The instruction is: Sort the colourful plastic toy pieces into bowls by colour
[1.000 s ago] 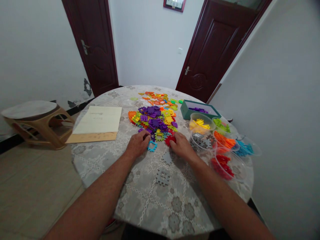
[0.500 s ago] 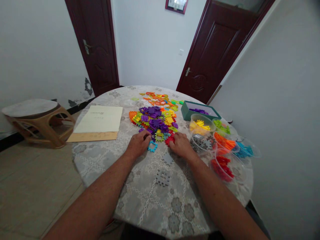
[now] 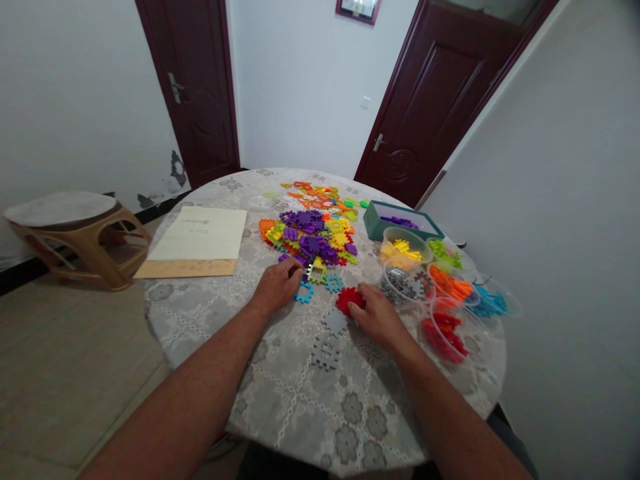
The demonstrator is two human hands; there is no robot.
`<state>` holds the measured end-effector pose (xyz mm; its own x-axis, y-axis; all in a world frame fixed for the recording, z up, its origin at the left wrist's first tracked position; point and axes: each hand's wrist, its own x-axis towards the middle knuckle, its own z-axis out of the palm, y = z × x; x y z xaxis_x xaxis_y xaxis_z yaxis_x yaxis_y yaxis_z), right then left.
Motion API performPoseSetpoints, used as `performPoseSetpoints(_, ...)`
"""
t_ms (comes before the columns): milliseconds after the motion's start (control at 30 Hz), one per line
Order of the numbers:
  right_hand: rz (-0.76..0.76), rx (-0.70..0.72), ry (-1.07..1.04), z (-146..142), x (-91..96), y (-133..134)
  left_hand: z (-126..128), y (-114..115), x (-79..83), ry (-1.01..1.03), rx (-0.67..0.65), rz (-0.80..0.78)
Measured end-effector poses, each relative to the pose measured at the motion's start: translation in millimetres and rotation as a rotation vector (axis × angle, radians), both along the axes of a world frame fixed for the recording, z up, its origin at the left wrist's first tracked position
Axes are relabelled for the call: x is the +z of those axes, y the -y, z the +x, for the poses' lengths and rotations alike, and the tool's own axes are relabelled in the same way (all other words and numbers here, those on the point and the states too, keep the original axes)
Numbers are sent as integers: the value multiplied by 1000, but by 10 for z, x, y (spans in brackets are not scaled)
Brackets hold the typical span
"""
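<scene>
My right hand [image 3: 376,310] is closed on a red building block [image 3: 349,301], square with toothed edges, with the thumb over its near side. A solid grey block [image 3: 335,322] lies beside it, and a grey block with an open-work centre [image 3: 326,353] is closer to me. My left hand [image 3: 279,283] rests at the near edge of a mixed pile of blocks [image 3: 313,237], mostly purple on top, fingers curled together. What those fingers hold, if anything, is hidden. A blue frame-shaped block [image 3: 304,292] lies by its thumb, with a lime-green frame block [image 3: 316,273] and a teal block [image 3: 334,283] just beyond.
Clear plastic bowls of sorted blocks stand at right: yellow [image 3: 400,251], grey [image 3: 407,283], orange [image 3: 453,287], blue [image 3: 485,301], red [image 3: 444,339] and green. Behind them sits a green box [image 3: 375,225] with purple blocks. Paper sheets [image 3: 200,233] lie at left. Flat orange pieces [image 3: 315,197] are scattered behind the pile.
My right hand has drawn the red block away from the pile, toward me and slightly right, uncovering the teal block. My left hand has stayed nearly in place.
</scene>
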<state>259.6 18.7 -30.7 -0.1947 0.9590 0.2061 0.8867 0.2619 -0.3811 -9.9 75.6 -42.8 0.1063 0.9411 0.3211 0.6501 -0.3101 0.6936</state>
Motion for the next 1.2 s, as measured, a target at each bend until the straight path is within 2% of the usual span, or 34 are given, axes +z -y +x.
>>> performPoseSetpoints(133, 8, -35, -50, 21, -38, 10, 1, -6, 7, -12, 0, -6)
performPoseSetpoints(367, 62, -77, -280, -34, -58, 37, -15, -16, 31, -38, -2, -26)
performPoseSetpoints(467, 58, -19, -343, -80, 72, 90, -32, -43, 38, -60, 22, -31)
performPoseSetpoints(600, 86, -29, -402, -9, 434, 304, -61, -91, 28, -82, 27, -71)
performPoseSetpoints(733, 193, -200, -429, 392, 773, 624, -80, -105, 25, -92, 31, -96)
performPoseSetpoints(833, 285, -371, -346, 872, 870, 788, -75, -106, 35, -100, 36, -112)
performPoseSetpoints(1000, 250, -523, -105, 1553, 773, 929, -50, -93, 68, -129, 58, -131)
performPoseSetpoints(1100, 263, -560, -13, 1754, 622, 981, -53, -83, 77, -119, 76, -125)
performPoseSetpoints(1200, 305, -607, 62, 1827, 491, 1011, -65, -89, 69, -117, 73, -132)
